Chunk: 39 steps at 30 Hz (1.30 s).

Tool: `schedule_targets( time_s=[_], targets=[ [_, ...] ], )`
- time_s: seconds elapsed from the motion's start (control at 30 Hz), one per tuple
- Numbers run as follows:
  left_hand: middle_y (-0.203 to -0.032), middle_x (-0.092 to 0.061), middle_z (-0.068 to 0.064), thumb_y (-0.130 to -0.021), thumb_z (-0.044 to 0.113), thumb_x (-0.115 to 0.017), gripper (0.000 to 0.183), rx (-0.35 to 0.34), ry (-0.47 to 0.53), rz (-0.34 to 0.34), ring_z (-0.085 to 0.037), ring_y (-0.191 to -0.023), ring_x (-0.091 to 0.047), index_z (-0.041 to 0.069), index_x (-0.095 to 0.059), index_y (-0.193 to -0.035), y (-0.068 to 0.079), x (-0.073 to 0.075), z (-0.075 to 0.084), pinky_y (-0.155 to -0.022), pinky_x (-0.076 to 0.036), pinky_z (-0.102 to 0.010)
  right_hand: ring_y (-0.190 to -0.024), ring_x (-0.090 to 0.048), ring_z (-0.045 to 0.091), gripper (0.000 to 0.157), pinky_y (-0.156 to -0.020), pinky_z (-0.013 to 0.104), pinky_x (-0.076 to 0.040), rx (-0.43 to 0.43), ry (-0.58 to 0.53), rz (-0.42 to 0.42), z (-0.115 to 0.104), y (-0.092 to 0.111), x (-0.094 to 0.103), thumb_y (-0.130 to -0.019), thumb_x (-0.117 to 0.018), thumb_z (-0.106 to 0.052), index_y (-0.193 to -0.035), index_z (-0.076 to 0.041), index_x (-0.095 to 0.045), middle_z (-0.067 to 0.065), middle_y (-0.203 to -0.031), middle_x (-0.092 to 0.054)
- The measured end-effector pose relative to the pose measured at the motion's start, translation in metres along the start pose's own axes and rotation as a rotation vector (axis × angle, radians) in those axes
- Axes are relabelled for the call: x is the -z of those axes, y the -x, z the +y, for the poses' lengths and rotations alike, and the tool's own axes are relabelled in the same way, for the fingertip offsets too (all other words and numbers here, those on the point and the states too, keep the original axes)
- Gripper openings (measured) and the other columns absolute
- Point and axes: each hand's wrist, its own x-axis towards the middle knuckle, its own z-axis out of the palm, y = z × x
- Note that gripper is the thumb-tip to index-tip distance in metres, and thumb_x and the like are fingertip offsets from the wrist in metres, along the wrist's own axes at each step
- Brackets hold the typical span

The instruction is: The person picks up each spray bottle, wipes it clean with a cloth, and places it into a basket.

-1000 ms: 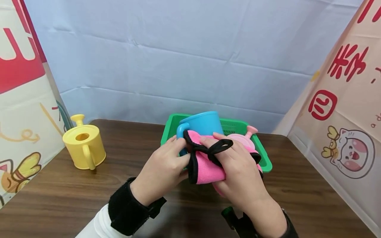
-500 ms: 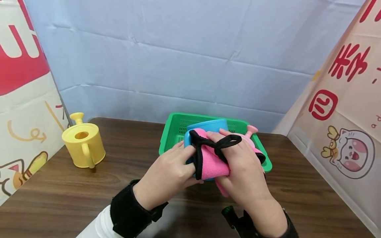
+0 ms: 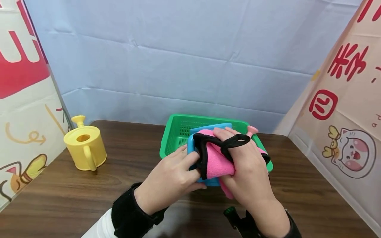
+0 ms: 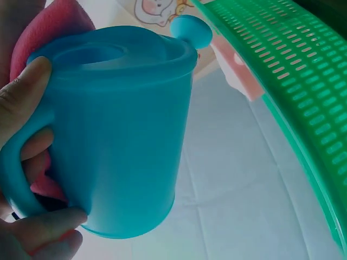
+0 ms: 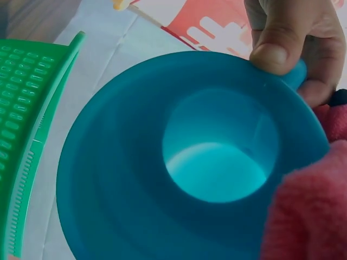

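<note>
A blue toy watering can (image 3: 212, 182) is tilted in front of the basket, with its spout (image 4: 192, 31) and body showing in the left wrist view. My left hand (image 3: 174, 173) grips its handle (image 4: 13, 162), the thumb on the top edge. With my right hand (image 3: 248, 167) I hold a pink cloth (image 3: 218, 163) with black edging and a black loop against the can's side. The cloth and hands hide much of the can in the head view. In the right wrist view the can's blue top (image 5: 119, 162) shows a round opening.
A green perforated basket (image 3: 171, 135) stands behind my hands. At its right side a pink nozzle (image 3: 252, 130) sticks up. To the left on the brown wooden table (image 3: 125, 145) stands a yellow toy watering can (image 3: 84, 143). Cloth sheets hang behind and at both sides.
Both hands, the blue watering can and the cloth have shifted slightly right. The can's top has tipped lower, and more of the basket's left inside shows. The yellow watering can stays put.
</note>
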Motion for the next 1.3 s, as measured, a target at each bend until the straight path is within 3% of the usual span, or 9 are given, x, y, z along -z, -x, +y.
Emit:
schedule_targets(
  time_s=[0.1,0.23,0.43,0.63,0.73,0.87,1.13,1.3],
  targets=[
    [-0.083,-0.053,-0.005,-0.065,0.036,-0.081,0.033,-0.004,0.008,0.003,-0.018,-0.079,-0.055,0.009,-0.066,-0.076,0.001,0.000,0.001,-0.094,-0.048,-0.038,-0.111,-0.054,0.031,0.039,-0.098,0.054,-0.038,-0.040,-0.015,0.042,0.000,-0.001,-0.001,-0.090,-0.057,-0.026,-0.121,-0.001,-0.056,0.018,-0.117,-0.060],
    [-0.083,-0.053,-0.005,-0.065,0.036,-0.081,0.034,-0.005,0.016,-0.010,-0.019,-0.081,-0.056,0.009,-0.065,-0.077,0.001,-0.001,0.001,-0.096,-0.046,-0.039,-0.108,-0.054,0.034,0.048,-0.100,0.055,-0.034,-0.076,-0.026,0.083,0.003,-0.001,-0.002,-0.075,-0.067,-0.006,-0.121,0.001,-0.055,0.019,-0.118,-0.060],
    [-0.093,-0.058,-0.006,-0.065,0.037,-0.080,0.036,-0.013,0.011,0.010,-0.020,-0.094,-0.059,0.010,-0.068,-0.086,0.000,-0.003,0.000,-0.097,-0.045,-0.039,-0.113,-0.052,0.029,0.050,-0.096,0.053,-0.039,-0.001,0.010,-0.006,0.005,-0.001,0.000,-0.079,-0.060,-0.019,-0.124,-0.001,-0.053,0.018,-0.119,-0.059],
    [-0.101,-0.062,-0.009,-0.065,0.034,-0.082,0.048,0.035,0.024,0.072,-0.020,-0.098,-0.059,0.012,-0.069,-0.105,0.002,-0.006,-0.006,-0.094,-0.048,-0.040,-0.111,-0.054,0.029,0.054,-0.088,0.052,-0.045,0.070,-0.002,-0.062,0.004,-0.002,-0.002,-0.071,-0.067,-0.011,-0.123,-0.002,-0.054,0.014,-0.115,-0.062],
    [-0.089,-0.060,-0.007,-0.068,0.031,-0.081,0.038,0.069,0.008,0.107,-0.017,-0.083,-0.058,0.011,-0.069,-0.098,0.003,-0.008,-0.010,-0.088,-0.052,-0.041,-0.108,-0.055,0.029,0.054,-0.089,0.050,-0.044,0.076,0.005,-0.082,0.004,0.000,-0.005,-0.070,-0.069,-0.011,-0.121,-0.002,-0.055,0.014,-0.113,-0.063],
    [-0.075,-0.050,-0.005,-0.069,0.029,-0.081,0.030,0.124,-0.029,0.135,-0.015,-0.064,-0.047,0.009,-0.067,-0.086,0.005,-0.009,-0.014,-0.076,-0.055,-0.038,-0.106,-0.057,0.027,0.052,-0.089,0.047,-0.046,0.094,0.021,-0.103,0.003,0.002,-0.008,-0.070,-0.071,-0.015,-0.119,-0.002,-0.057,0.012,-0.111,-0.064],
    [-0.084,-0.057,-0.011,-0.061,0.016,-0.086,0.031,0.247,-0.006,0.179,-0.022,-0.075,-0.057,0.003,-0.065,-0.079,0.009,-0.009,-0.021,-0.085,-0.053,-0.045,-0.102,-0.058,0.027,0.052,-0.085,0.047,-0.048,0.112,-0.008,-0.111,-0.001,0.003,-0.006,-0.067,-0.073,-0.012,-0.116,-0.003,-0.057,0.011,-0.109,-0.063],
    [-0.087,-0.058,-0.012,-0.064,0.012,-0.084,0.026,0.310,-0.013,0.231,-0.025,-0.085,-0.061,0.002,-0.064,-0.075,0.011,-0.008,-0.024,-0.087,-0.052,-0.042,-0.104,-0.057,0.025,0.054,-0.085,0.046,-0.049,0.136,-0.035,-0.120,-0.003,0.002,-0.005,-0.065,-0.075,-0.009,-0.116,-0.006,-0.058,0.011,-0.108,-0.064]
  ],
)
